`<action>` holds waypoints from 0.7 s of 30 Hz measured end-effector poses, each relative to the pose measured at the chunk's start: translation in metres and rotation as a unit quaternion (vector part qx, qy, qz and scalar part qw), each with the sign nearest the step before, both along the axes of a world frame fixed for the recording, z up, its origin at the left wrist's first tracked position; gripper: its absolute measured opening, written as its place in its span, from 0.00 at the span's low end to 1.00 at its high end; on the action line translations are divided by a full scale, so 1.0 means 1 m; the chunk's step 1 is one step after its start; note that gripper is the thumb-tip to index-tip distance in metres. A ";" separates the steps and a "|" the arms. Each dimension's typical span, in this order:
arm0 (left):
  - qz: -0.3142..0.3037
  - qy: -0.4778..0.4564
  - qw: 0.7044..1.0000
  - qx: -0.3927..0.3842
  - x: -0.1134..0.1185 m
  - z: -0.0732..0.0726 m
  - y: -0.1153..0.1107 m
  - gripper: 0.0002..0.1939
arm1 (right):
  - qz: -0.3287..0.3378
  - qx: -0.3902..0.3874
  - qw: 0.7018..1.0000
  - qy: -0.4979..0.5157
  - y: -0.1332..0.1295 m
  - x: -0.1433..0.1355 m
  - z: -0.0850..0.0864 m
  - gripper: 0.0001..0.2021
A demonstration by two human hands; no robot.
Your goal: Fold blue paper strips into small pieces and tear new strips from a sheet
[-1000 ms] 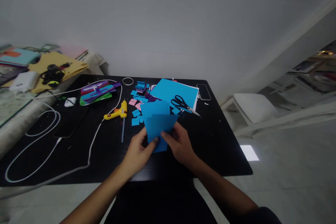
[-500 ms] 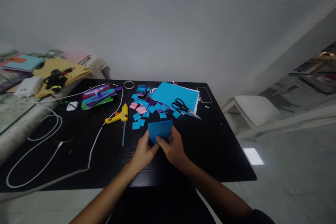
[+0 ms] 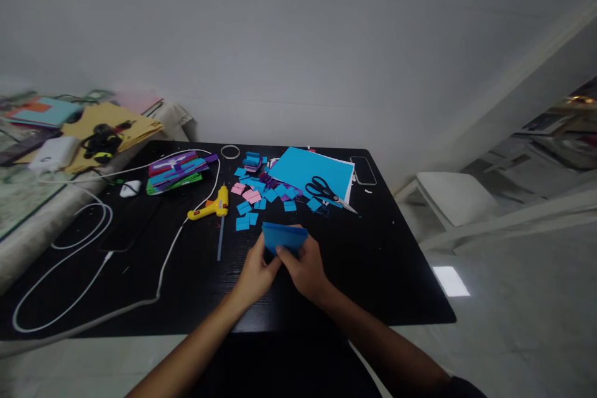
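Between both hands, over the front part of the black table [image 3: 373,273], is a folded piece of blue paper [image 3: 283,238]. My left hand [image 3: 256,268] grips its left side, and my right hand [image 3: 305,266] closes on the right side with the thumb pressed on the near face. Fingers behind the paper are mostly hidden. Beyond my hands lie several small blue paper pieces [image 3: 243,222] and pink ones [image 3: 252,196]. Black-handled scissors [image 3: 329,194] rest partly on a large blue sheet [image 3: 310,168].
Left of my hands sits a yellow glue gun [image 3: 209,204] with its cord trailing forward. Behind it is a stack of coloured paper strips [image 3: 176,173]. A white charging cable [image 3: 88,289] loops at the left. A phone-shaped case [image 3: 363,171] lies back right; a white chair [image 3: 454,196] stands beyond.
The top edge of the blue paper has tipped down a little, and its layers show slightly apart at the right. Both hands keep their hold in nearly the same place.
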State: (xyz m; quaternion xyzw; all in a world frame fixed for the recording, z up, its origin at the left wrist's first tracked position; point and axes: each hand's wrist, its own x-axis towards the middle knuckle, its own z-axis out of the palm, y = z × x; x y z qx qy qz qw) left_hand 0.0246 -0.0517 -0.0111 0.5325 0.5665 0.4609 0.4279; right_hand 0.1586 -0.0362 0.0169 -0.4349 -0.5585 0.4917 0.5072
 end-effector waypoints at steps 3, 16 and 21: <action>-0.014 0.009 1.000 0.014 0.002 0.005 0.000 0.26 | -0.010 0.006 1.000 -0.006 0.001 -0.002 -0.001 0.10; -0.012 -0.002 1.000 0.004 0.004 0.002 -0.005 0.19 | 0.002 0.019 1.000 -0.021 -0.003 -0.003 0.003 0.10; -0.012 0.011 1.000 0.011 0.004 0.002 -0.002 0.14 | -0.004 0.009 1.000 -0.012 0.000 -0.003 0.002 0.10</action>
